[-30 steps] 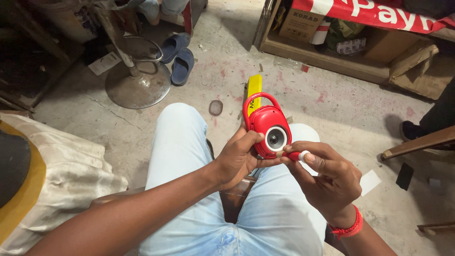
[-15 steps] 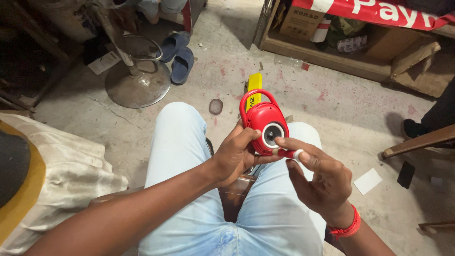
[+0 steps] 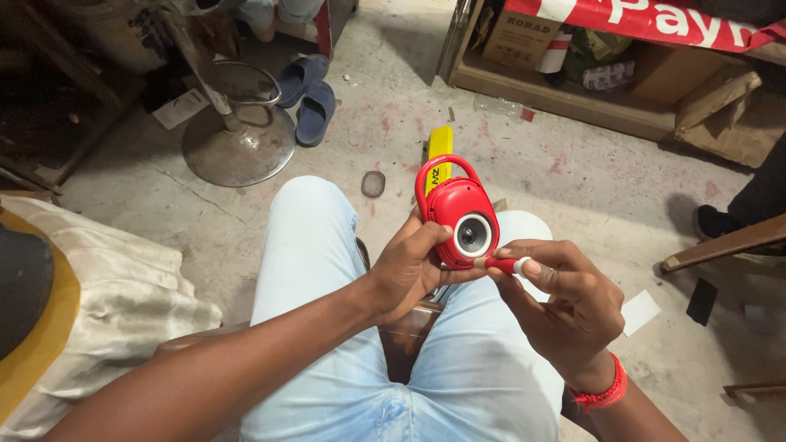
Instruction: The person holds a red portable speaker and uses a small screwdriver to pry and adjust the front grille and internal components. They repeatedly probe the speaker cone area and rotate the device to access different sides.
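Down over the lap we look, and the left hand point(image 3: 409, 266) has its fingers point(image 3: 432, 235) wrapped shut around a small red device point(image 3: 458, 217), rounded, with a loop handle on top and a grey round lens-like disc on its face, held upright just above the knees in pale blue jeans point(image 3: 307, 254). The right hand point(image 3: 565, 303) comes in from the other side, thumb and forefinger pinched closed on a short red tool point(image 3: 501, 264), its tip touching the lower edge of the device just below the grey disc. A red wristband point(image 3: 602, 394) sits on that wrist. Behind the device, on the concrete floor point(image 3: 573, 176), lies a yellow bar-shaped object point(image 3: 440, 146), partly hidden by the red handle. Further off to the left stands a round metal stand base point(image 3: 237, 151) with a pair of dark blue slippers point(image 3: 307, 102) beside it, and a wooden shelf point(image 3: 573, 102) runs along the top right. A cream cloth point(image 3: 115, 286) lies bunched at the left.
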`<action>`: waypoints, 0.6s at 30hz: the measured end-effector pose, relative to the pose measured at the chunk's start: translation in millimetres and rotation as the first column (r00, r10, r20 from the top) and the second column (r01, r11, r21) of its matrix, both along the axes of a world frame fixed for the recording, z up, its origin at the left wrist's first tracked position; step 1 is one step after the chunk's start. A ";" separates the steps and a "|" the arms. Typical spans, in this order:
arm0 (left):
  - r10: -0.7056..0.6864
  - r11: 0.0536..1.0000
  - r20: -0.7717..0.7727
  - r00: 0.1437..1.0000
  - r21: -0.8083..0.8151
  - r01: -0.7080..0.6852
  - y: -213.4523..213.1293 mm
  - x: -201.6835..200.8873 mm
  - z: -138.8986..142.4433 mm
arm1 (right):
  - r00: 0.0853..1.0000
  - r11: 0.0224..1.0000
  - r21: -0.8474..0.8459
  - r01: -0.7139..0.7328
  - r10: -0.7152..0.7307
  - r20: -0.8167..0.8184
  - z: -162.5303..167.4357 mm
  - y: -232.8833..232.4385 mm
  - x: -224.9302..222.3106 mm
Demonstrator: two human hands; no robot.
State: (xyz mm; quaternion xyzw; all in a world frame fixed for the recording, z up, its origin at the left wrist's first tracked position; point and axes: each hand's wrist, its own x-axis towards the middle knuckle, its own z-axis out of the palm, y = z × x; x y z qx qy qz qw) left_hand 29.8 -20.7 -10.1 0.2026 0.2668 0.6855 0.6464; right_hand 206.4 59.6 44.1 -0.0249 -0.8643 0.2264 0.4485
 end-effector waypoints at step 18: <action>-0.044 0.999 0.016 0.999 -0.020 0.044 1.0 -7.0 -7.7 | 0.961 0.990 -0.125 0.072 -0.102 -0.257 -8.4 -1.7 11.3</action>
